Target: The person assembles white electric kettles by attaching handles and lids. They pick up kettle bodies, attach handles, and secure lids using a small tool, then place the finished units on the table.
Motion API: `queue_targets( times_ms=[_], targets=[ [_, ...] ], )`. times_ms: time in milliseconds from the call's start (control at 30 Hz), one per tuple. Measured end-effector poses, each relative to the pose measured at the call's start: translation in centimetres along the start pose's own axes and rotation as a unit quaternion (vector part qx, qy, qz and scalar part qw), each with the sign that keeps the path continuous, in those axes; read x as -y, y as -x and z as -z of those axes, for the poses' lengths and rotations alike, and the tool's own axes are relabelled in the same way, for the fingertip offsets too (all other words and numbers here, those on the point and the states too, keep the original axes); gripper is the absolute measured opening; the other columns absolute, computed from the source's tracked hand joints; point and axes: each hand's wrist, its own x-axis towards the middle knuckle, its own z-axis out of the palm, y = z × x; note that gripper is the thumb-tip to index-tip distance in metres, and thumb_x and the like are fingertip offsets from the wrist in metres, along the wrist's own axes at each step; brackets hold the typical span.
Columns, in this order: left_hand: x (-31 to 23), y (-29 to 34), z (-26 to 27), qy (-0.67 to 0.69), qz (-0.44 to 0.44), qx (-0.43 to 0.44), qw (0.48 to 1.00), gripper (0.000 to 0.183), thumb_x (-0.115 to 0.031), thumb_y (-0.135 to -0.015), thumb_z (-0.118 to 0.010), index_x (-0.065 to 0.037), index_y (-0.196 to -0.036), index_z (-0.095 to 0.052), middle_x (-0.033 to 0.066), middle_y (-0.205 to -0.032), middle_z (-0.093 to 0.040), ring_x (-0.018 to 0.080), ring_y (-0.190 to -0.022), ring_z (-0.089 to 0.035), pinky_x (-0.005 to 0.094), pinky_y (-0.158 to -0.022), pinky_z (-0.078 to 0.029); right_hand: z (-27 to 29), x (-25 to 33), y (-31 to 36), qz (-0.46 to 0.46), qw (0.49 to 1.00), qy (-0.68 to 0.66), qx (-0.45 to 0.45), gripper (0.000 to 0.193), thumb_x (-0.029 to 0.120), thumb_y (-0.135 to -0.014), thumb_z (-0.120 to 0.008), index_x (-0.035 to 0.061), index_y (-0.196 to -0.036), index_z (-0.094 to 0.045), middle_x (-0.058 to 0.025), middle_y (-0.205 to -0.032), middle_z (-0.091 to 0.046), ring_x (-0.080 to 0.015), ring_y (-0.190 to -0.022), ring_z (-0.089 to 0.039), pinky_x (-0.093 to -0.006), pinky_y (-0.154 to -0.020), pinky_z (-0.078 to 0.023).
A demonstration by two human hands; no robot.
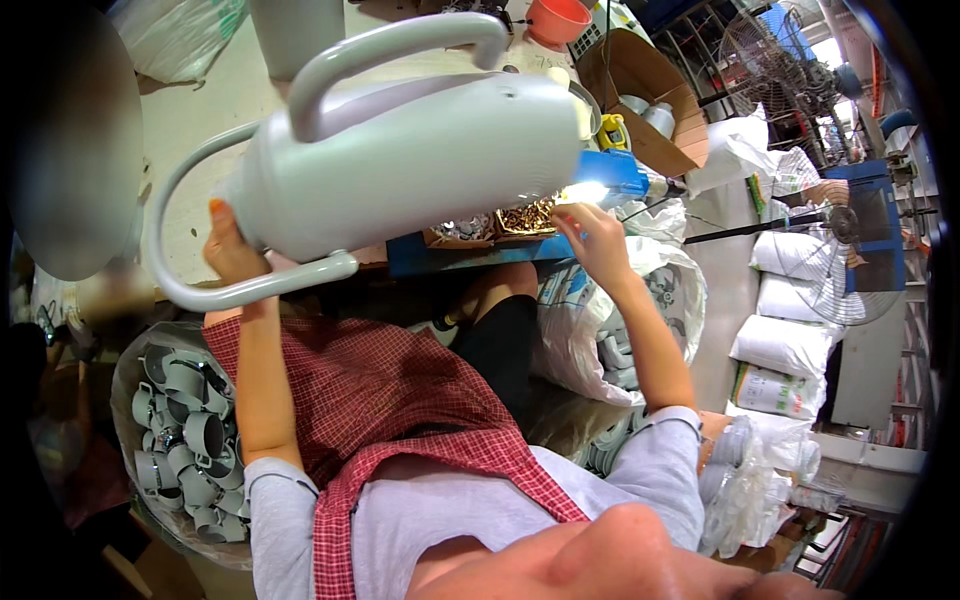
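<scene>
A large pale grey vacuum jug (430, 160) lies on its side in front of me, with a thick curved handle (375, 60) on its upper side and a long carrying loop (170, 235) bending around its left end. My left hand (235, 248) grips that left end from below, its thumb showing inside the loop. Beside the jug's right end, my right hand (597, 243) has thumb and fingertips pinched together; whatever is between them is too small to make out. Just above those fingers a blue power screwdriver (615, 175) shines a bright light. Brass-coloured screws (527, 217) fill a small box by my right fingertips.
A tray of silvery small parts (462, 231) adjoins the screws. Bags of grey plastic parts stand at lower left (190, 440) and right (650, 320). A cardboard box (645, 95), an orange bowl (558, 20) and a standing fan (840, 225) lie farther off.
</scene>
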Motion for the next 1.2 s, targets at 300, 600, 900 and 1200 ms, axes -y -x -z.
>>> queue_targets(
  times_ms=[300, 600, 900, 1200],
  targets=[
    [-6.4, 1.9, 13.6, 0.029, -0.009, -0.139, 0.990, 0.059, -0.048, -0.102, -0.036, 0.005, -0.115, -0.059, 0.0156, -0.106, -0.067, 0.0223, -0.089, -0.068, 0.0348, -0.074, -0.058, -3.7, -3.6, -1.4, -0.049, 0.975, 0.183, 0.118, 0.016, 0.014, -0.083, -0.065, 0.0067, -0.098, -0.063, -0.0129, -0.104, -0.061, -0.0367, -0.082, -0.064, -0.0458, -0.070, -0.053],
    [-5.9, 4.2, 19.8, 0.083, 0.048, -0.249, 0.964, 0.057, -0.046, -0.102, -0.036, 0.001, -0.133, -0.048, 0.0148, -0.128, -0.056, 0.0245, -0.113, -0.059, 0.0373, -0.096, -0.050, -1.4, 5.0, -2.5, -0.020, 0.998, -0.058, 0.009, 0.008, 0.002, -0.085, -0.064, 0.0023, -0.093, -0.062, -0.0117, -0.095, -0.064, -0.0229, -0.076, -0.065, -0.0313, -0.066, -0.053],
    [-4.6, 3.0, 18.1, 0.072, 0.045, -0.264, 0.961, 0.049, -0.043, -0.103, -0.036, -0.004, -0.131, -0.049, 0.0097, -0.125, -0.056, 0.0220, -0.109, -0.058, 0.0377, -0.094, -0.049, -3.0, 13.5, -12.9, 0.074, 0.961, -0.265, -0.003, 0.017, -0.003, -0.086, -0.065, -0.0022, -0.102, -0.066, -0.0079, -0.090, -0.063, -0.0141, -0.079, -0.064, -0.0243, -0.068, -0.052],
    [-1.7, 2.6, 21.2, 0.071, 0.038, -0.217, 0.973, 0.051, -0.045, -0.102, -0.038, -0.004, -0.129, -0.052, 0.0094, -0.126, -0.057, 0.0229, -0.111, -0.058, 0.0388, -0.095, -0.048, -4.1, 13.8, -13.4, -0.020, 0.961, -0.273, 0.032, 0.006, 0.001, -0.088, -0.067, -0.0047, -0.090, -0.066, -0.0086, -0.076, -0.069, -0.0118, -0.061, -0.067, -0.0217, -0.055, -0.051]
  ],
)
